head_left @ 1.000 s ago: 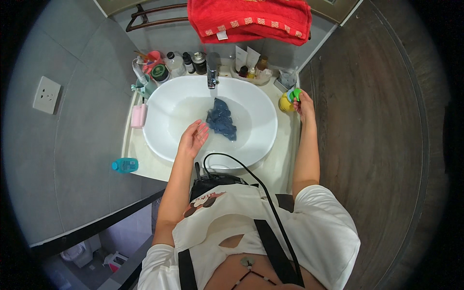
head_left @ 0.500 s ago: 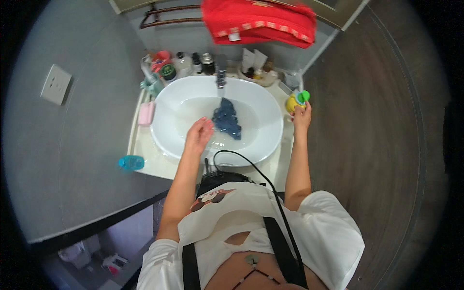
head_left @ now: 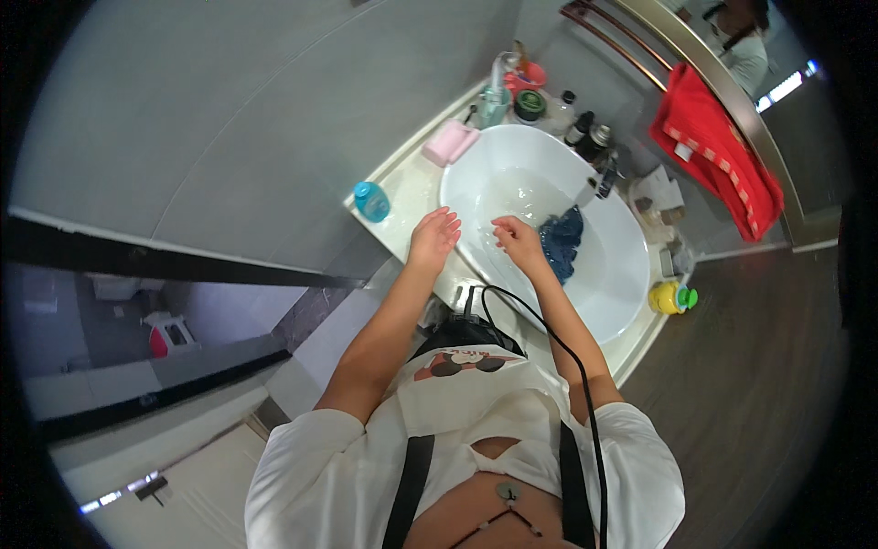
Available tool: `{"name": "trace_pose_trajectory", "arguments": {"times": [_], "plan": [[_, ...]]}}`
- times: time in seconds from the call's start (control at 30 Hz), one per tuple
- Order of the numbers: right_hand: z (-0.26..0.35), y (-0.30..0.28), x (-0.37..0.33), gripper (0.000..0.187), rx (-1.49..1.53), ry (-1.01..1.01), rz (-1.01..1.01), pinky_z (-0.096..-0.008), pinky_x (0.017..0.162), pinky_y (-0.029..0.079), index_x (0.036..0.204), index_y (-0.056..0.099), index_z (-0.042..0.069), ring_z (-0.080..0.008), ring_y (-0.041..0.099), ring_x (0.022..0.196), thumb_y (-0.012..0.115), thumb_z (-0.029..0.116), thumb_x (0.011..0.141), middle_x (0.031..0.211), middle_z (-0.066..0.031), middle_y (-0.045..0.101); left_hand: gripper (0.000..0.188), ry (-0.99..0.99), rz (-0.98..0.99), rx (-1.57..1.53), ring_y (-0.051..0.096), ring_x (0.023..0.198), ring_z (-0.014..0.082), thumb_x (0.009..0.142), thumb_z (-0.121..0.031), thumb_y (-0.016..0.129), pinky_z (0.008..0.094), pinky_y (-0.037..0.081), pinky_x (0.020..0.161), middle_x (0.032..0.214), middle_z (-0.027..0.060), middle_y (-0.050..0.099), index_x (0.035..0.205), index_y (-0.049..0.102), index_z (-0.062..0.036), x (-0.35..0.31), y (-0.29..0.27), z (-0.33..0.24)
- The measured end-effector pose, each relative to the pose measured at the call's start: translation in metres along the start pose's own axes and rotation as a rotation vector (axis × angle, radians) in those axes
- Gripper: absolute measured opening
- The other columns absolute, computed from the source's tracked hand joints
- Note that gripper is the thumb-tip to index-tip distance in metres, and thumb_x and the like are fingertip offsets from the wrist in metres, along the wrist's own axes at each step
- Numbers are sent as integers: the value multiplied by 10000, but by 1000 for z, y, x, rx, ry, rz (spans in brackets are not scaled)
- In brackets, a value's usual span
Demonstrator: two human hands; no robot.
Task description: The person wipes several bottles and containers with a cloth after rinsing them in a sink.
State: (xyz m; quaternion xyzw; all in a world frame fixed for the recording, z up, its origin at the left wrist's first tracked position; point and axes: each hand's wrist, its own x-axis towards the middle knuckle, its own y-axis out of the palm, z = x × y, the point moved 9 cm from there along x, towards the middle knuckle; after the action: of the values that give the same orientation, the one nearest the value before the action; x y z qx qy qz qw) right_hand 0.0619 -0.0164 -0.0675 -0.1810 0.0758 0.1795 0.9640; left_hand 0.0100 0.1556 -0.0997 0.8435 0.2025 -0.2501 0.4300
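Left hand (head_left: pixel 433 236) spread open over the white basin (head_left: pixel 611 274) rim; right hand (head_left: pixel 516 242) loosely curled, empty, inside basin beside blue cloth (head_left: pixel 560 242).

Both bare forearms reach forward side by side. The left hand (head_left: pixel 433 236) is open, fingers spread; the right hand (head_left: pixel 516 242) droops with fingers loosely curled, holding nothing.

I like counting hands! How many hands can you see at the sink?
2. The left hand hovers open over the near rim of the white basin. The right hand is over the water, beside the blue cloth.
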Motion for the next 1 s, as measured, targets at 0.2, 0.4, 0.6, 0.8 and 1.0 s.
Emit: {"name": "trace_pose_trajectory", "arguments": {"times": [0.2, 0.4, 0.6, 0.8, 1.0], "plan": [[97, 94, 41, 319, -236, -342, 84, -302, 669, 486, 1089, 555, 120, -215, 614, 768, 594, 104, 773, 1004, -92, 579, 239, 155, -232, -124, 545, 875, 224, 826, -78, 499, 357, 464, 782, 981, 101, 541, 1063, 485, -48, -15, -82, -53], [190, 169, 34, 541, -588, -716, 184, -344, 719, 492, 1226, 455, 201, -258, 587, 875, 601, 49, 728, 1306, -88, 391, 310, 289, -377, -207, 547, 805, 183, 816, -56, 488, 320, 480, 701, 958, 83, 533, 1123, 443, -58, -23, -127, -95], [165, 184, 48, 421, -728, -693, 174, -371, 716, 491, 1124, 508, 178, -273, 588, 845, 630, 88, 731, 1183, -76, 471, 358, 330, -461, -182, 538, 834, 208, 807, -35, 477, 346, 483, 733, 1004, 106, 500, 1159, 416, -59, -20, -122, -108], [128, 57, 43, 268, -355, -458, -225, -341, 643, 487, 1033, 524, 67, -246, 611, 782, 599, 157, 791, 977, -130, 560, 349, 359, -364, -104, 520, 872, 217, 818, -44, 489, 340, 457, 766, 1055, 117, 494, 1160, 421, -44, -6, -77, -103], [23, -65, -4, 268, 178, -63, -513, -255, 527, 483, 989, 543, 15, -148, 623, 594, 607, 201, 807, 753, -102, 613, 247, 185, -76, 193, 527, 859, 195, 841, -46, 477, 315, 450, 752, 1005, 95, 521, 1088, 476, -39, 14, 2, -42]]}}
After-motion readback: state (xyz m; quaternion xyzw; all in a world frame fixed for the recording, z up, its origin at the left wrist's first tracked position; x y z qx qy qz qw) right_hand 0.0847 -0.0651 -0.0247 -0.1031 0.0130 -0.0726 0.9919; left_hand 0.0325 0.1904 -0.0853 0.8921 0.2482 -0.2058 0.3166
